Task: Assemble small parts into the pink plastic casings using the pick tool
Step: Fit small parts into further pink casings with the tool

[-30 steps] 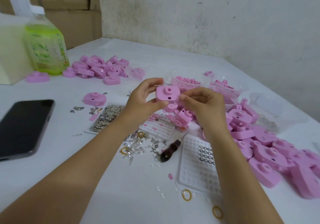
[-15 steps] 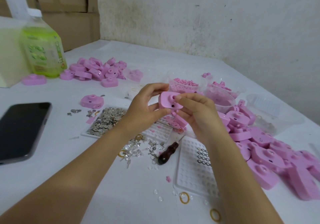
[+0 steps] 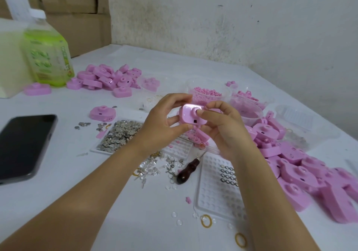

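The left hand (image 3: 164, 122) grips a pink casing (image 3: 190, 118) in the air. Its thumb lies along the lower edge and its curled fingers wrap over the top. The right hand (image 3: 222, 128) meets the casing from the other side with its fingers bent around the end, one fingertip pressed onto the raised round collar on the casing's face. A small part may sit under that fingertip, but the finger hides the spot.

Just below the right wrist the pick tool (image 3: 187, 171) lies untouched on the white table (image 3: 96, 202), its dark wooden handle nearest the person. Beside it, under the right forearm, is a clear dimpled tray (image 3: 215, 198) with a few small rings in its wells. Beyond the right hand's outer side a heap of pink casings (image 3: 302, 169) spreads along the table. Past the fingertips of both hands stand clear tubs of small pink parts (image 3: 208, 93).

Below the left wrist lies a scatter of small metal and clear bits, next to a flat tray of silvery pieces (image 3: 120, 134). Well out from the left hand are a dark phone (image 3: 25, 144), a second pile of casings (image 3: 108, 78) and — behind that — a green bottle (image 3: 48, 55).
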